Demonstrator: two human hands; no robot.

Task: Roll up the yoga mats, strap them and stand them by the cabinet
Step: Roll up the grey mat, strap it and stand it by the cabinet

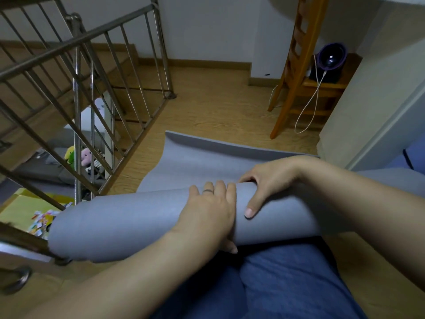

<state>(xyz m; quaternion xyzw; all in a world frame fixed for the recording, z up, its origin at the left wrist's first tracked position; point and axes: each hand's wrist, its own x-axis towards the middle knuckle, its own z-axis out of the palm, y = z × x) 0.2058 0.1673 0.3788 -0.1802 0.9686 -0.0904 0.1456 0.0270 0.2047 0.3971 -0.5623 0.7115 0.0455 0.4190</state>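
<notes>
Together, left hand (pixel 207 209) and right hand (pixel 269 180) curled round rolled grey yoga mat (pixel 126 218), both grips closed

Both bare forearms reach in over the lap, the left from the near left corner, the right from the right edge. The left hand (pixel 209 210) lies across the top of the rolled mat (pixel 128 222), fingers draped toward the far side, a ring (pixel 208 191) on one finger and the thumb tucked under the near side. Just to its right, touching it, the right hand (pixel 269 180) grips the same roll, fingers hooked over the far edge, thumb pressed flat on the near face.
</notes>
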